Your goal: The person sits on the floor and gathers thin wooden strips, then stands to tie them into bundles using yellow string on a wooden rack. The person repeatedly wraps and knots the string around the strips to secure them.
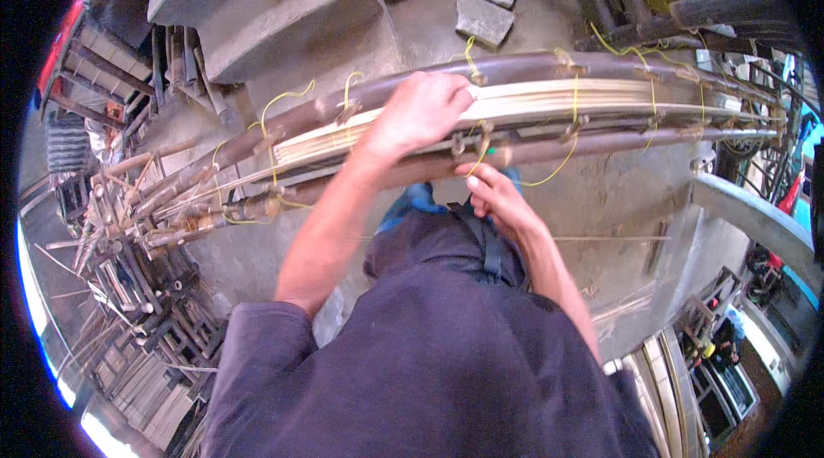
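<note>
Two long dark poles (pixel 522 68) run across in front of me, with a bundle of pale split strips (pixel 549 96) lying lengthwise between them. Thin yellow cords (pixel 577 102) loop around the strips and poles at intervals, by short pegs. Over the strips, near the middle, my left hand (pixel 427 110) is closed with its fingertips pressed together; what they pinch is hidden. Just below the nearer pole (pixel 412 171), my right hand (pixel 502 199) has its thumb and forefinger together on the end of a yellow cord (pixel 475 164). A small green spot shows on that pole.
Concrete steps (pixel 283 24) rise at the far left. Two stone pieces (pixel 485 16) lie on the floor beyond the poles. Wooden frames and sticks (pixel 146 312) are piled at the left, with a pale beam (pixel 751 209) at the right and long slats (pixel 665 381) behind me.
</note>
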Demonstrator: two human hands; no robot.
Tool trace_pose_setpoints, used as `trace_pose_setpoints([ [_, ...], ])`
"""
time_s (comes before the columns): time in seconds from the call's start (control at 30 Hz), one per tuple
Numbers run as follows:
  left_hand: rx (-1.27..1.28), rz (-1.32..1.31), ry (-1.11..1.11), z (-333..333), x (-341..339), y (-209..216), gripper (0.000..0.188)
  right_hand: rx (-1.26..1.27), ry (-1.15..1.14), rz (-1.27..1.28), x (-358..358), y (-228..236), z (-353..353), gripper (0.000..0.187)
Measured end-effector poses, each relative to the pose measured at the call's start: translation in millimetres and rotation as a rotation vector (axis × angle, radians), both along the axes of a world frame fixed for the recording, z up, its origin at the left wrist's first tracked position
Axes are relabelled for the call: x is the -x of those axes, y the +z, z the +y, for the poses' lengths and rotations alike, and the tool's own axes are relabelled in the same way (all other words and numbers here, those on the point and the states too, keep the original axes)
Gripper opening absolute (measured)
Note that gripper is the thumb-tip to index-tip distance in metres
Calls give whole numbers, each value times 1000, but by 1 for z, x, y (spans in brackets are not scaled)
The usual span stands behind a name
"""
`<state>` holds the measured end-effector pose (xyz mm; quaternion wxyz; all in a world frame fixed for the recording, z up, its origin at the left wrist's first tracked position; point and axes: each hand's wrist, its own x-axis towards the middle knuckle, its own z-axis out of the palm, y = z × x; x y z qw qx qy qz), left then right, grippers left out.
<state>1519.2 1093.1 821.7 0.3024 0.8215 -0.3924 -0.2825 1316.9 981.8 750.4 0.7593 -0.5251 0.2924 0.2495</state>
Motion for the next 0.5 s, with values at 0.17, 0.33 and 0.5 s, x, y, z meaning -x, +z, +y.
trace_pose_setpoints([
  [0.17, 43, -22, 185, 24, 50, -49, 34, 809, 181, -479, -90, 157, -24, 18],
  [0.33, 29, -224, 465, 15, 58, -62, 31, 830, 676, -1047, -212, 178, 14, 39],
  [0.5, 50, -241, 358, -3, 67, -58, 30, 985, 771, -400, -216, 34, -55, 47],
])
